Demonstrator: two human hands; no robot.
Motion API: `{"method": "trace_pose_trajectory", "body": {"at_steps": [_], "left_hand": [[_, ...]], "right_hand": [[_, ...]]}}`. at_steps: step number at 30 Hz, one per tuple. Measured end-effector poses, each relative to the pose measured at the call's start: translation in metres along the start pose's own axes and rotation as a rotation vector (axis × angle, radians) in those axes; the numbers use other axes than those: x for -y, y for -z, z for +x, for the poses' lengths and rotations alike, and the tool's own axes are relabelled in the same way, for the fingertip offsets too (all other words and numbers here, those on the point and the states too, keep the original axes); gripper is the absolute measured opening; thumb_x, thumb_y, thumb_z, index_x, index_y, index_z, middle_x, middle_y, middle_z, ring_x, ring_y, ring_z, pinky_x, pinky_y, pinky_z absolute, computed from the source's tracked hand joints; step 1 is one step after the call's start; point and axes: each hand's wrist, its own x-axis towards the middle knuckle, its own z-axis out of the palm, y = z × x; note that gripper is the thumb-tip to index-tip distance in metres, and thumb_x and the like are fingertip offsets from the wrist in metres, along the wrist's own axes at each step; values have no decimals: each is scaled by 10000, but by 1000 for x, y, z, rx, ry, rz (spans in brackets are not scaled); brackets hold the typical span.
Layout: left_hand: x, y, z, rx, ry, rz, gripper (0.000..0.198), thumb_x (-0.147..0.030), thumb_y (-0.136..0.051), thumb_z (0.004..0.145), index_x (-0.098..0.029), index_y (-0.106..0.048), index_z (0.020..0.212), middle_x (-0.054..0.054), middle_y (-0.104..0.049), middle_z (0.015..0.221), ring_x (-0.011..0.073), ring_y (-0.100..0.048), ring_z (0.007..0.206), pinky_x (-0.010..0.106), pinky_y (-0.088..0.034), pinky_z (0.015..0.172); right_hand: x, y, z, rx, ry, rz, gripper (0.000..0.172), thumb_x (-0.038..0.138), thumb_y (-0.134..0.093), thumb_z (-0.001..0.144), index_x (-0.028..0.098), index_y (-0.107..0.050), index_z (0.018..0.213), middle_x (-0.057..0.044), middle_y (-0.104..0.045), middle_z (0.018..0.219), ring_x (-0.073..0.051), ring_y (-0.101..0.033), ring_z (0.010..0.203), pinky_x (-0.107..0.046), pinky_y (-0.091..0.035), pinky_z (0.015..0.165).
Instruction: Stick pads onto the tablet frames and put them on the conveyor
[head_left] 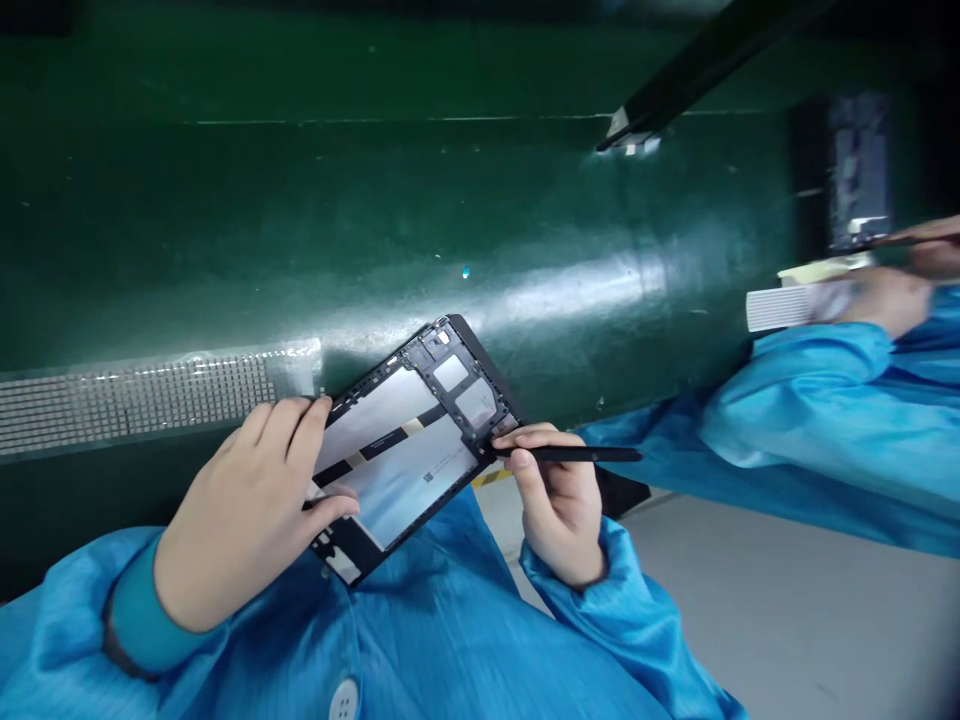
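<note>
A tablet housing [409, 465] with its inner side showing lies tilted at the bench's front edge, its near part over my lap. Inside it are silvery panels, a dark strip across the middle and a black frame with cut-outs at the far end. My left hand [251, 500] grips the near-left end, thumb over the inner face and fingers along the outer edge. In my right hand [559, 500] is a pair of black tweezers [585, 454], pinched between thumb and fingers, the tip at the housing's right corner. Whether the tip holds anything is too small to tell.
On the green bench [375, 220] at left lies a clear sheet with rows of small pieces [150, 400]. A dark post [690, 75] reaches in from the top. At right, a co-worker's hand [889, 300] is beside a ribbed white strip [780, 309] and another opened device [859, 170].
</note>
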Motion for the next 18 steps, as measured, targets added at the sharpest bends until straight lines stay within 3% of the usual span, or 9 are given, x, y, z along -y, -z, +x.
{"method": "trace_pose_trajectory", "body": {"at_steps": [3,6,15,18], "left_hand": [[-4,1,0,-16,14,31,1004,-872,-244,1159,-115,-588,1723,285,-729,1468,491,-718,1373,651,-657,1126],[-5,0,0,-5,9,46,1030,-885,-204,1151,-111,-573,1721,284,-725,1469,490,-707,1373,659,-646,1135],[-2,-2,0,-16,39,-12,1053,-950,-267,1116,-152,-587,1724,260,-725,1483,493,-699,1385,655,-627,1156],[3,-3,0,-19,25,-19,995,-926,-377,1120,-156,-589,1714,258,-726,1486,493,-706,1370,650,-633,1144]], "right_hand": [[-1,-1,-1,0,13,-22,93,244,-675,1201,291,-729,1262,-52,-812,1078,-232,-827,1006,-406,-703,877],[-2,-2,-2,-8,35,-30,130,210,-671,1194,295,-723,1278,-52,-811,1089,-232,-828,1025,-412,-705,890],[-3,-7,-5,-12,114,-125,244,129,-701,1130,299,-728,1303,-51,-824,1081,-250,-834,1017,-427,-702,875],[-2,2,-12,-144,95,-118,180,163,-699,1116,291,-783,1212,-74,-846,1113,-283,-834,1047,-474,-695,914]]}}
